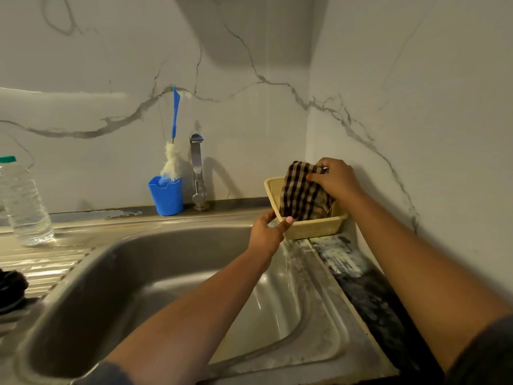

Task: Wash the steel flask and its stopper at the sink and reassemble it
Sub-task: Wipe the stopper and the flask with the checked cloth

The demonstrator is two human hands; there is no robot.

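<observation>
No flask or stopper shows in the head view. A brown-and-cream checked cloth stands partly inside a cream plastic basket in the right corner behind the steel sink. My right hand grips the cloth's top edge. My left hand pinches the basket's front left rim, thumb touching the cloth's lower corner. What lies in the basket under the cloth is hidden.
A steel tap stands behind the sink. Beside it a blue cup holds a blue-handled bottle brush. A clear water bottle stands on the left drainboard. A dark object sits at the left edge.
</observation>
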